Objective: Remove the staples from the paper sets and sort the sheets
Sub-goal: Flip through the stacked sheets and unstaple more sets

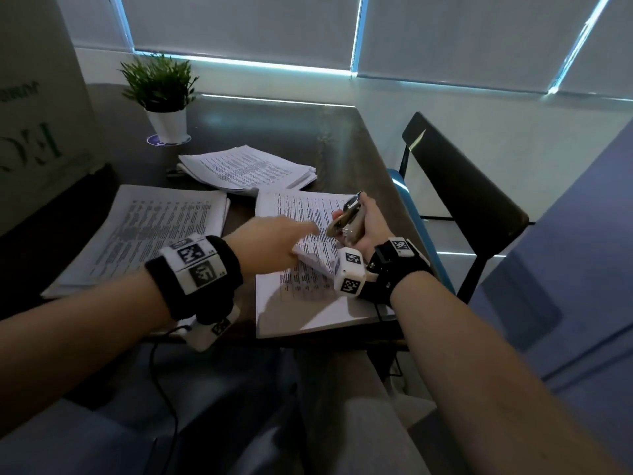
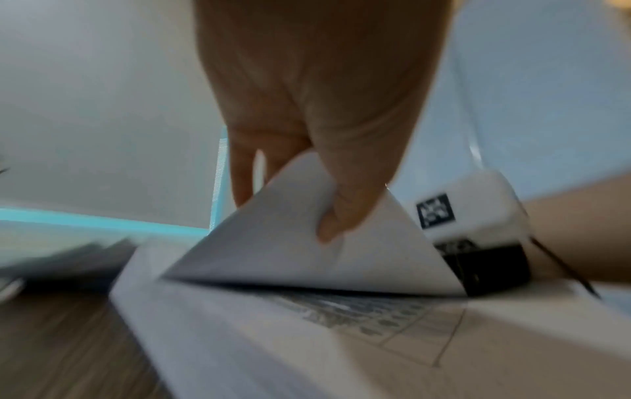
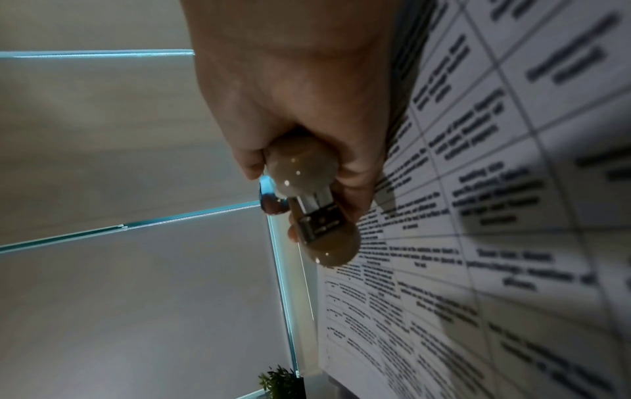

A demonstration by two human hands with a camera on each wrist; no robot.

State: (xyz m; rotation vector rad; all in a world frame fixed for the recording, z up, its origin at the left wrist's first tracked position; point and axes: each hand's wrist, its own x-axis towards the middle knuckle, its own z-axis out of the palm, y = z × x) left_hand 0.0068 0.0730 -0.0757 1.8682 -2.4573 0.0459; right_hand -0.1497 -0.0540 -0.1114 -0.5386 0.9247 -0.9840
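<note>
Stapled paper set [image 1: 308, 296] lies at four o'clock on the desk [image 1: 308, 132]; left hand [image 1: 270, 245] pinches its lifted corner, right hand [image 1: 366, 224] grips a staple remover [image 1: 346, 221].

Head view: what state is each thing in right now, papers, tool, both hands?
left hand: pinches the top sheet's corner
top sheet: corner lifted and folded back
paper set: flat on the table, under the hands
right hand: grips the staple remover
staple remover: held above the paper set
left pile: lying flat
far pile: lying flat, fanned
</note>
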